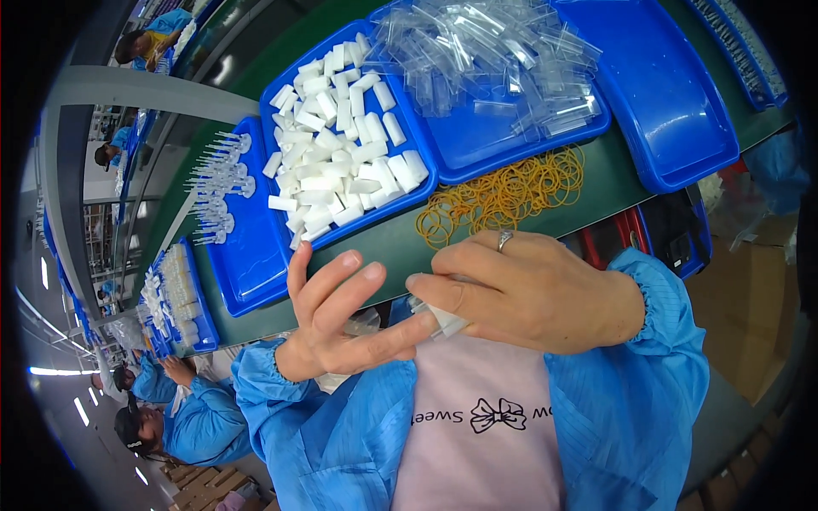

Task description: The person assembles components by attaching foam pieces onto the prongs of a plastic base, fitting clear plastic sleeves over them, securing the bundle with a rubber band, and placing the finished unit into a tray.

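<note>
In front of my chest, both hands meet at a small white piece with clear plastic about it (446, 320). My right hand (545, 294), a ring on one finger, is closed over the piece from above and hides much of it. My left hand (341, 319) has its index finger against the piece's left end, with the thumb mostly hidden below; its other fingers are spread upward. A bit of crumpled clear plastic (364, 322) shows behind the left fingers. Beyond the hands, a loose heap of yellow rubber bands (511, 192) lies on the green table (596, 200).
White blocks (328, 149) fill a blue tray (423, 136); clear plastic pieces (486, 60) heap another tray (460, 162). A third blue tray (673, 102) stands right, and white stemmed parts (223, 187) overhang a left tray (247, 264). Co-workers in blue sit at left.
</note>
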Tool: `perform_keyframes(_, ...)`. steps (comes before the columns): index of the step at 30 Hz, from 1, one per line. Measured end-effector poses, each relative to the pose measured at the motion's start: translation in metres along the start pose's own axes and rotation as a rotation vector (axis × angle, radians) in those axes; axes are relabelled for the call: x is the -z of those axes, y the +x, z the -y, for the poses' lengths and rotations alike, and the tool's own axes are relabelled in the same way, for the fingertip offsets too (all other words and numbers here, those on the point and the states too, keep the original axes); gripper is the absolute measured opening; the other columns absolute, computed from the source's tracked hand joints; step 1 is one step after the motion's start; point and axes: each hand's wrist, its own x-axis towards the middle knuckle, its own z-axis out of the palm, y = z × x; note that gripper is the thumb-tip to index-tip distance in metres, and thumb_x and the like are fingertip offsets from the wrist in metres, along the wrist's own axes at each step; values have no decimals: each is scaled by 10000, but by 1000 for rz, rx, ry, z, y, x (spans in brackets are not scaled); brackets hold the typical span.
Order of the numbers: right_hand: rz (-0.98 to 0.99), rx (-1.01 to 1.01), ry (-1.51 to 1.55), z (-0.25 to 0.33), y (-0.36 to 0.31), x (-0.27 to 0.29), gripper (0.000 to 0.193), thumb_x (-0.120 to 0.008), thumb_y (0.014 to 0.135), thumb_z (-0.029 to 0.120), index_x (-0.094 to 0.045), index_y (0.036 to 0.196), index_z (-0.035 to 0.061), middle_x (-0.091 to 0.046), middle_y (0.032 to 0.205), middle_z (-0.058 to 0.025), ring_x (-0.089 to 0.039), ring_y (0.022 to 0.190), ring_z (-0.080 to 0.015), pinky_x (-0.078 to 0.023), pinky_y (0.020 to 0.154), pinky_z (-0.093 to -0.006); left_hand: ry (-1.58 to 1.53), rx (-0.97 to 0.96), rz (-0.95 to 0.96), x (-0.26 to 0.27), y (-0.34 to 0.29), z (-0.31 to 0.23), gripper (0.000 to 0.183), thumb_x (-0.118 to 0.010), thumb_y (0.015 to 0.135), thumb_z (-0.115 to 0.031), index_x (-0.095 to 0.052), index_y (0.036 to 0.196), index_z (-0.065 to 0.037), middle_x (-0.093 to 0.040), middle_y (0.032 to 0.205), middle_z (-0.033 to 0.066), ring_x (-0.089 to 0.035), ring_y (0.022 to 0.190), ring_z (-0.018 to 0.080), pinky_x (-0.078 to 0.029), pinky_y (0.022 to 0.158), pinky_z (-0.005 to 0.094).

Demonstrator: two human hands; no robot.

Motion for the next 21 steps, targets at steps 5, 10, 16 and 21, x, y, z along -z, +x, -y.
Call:
perform_keyframes(5, -47, -1, 26, 1, 5, -2, 344, -617, 722, 118, -540, 1046, 33, -434, 840, -59, -541, 692, -175, -449, 537, -278, -45, -5, -31, 1, 1, 4, 309, -536, 847, -587, -694, 995, -367, -547, 1169, 78, -519, 1112, 259, -266, 1077, 532)
perform_keyframes(10, -35, -50, 74, 0, 7, 0, 415, -677, 689, 133, -540, 1070, 43, -468, 888, -67, -559, 728, -181, -454, 578, -286, -98, 1, 15, -1, 5, 12, 378, -498, 856, -609, -708, 985, -322, -550, 1166, 65, -524, 1103, 257, -273, 1071, 525)
perform_keyframes(16, 103, -164, 191, -7, 9, 2, 485, -726, 694, 150, -571, 1147, 73, -549, 1022, -88, -604, 857, -232, -497, 673, -320, -272, 71, -9, -12, -6, 22, 415, -481, 879, -585, -728, 1012, -278, -501, 1232, 152, -515, 1124, 316, -250, 1068, 534)
perform_keyframes(21, 133, -118, 187, -2, 8, 7, 399, -711, 710, 132, -532, 1060, 64, -490, 927, -91, -593, 779, -253, -487, 639, -359, -344, 29, -37, -14, -4, 19, 421, -468, 891, -576, -728, 1028, -274, -472, 1281, 187, -499, 1147, 345, -238, 1069, 546)
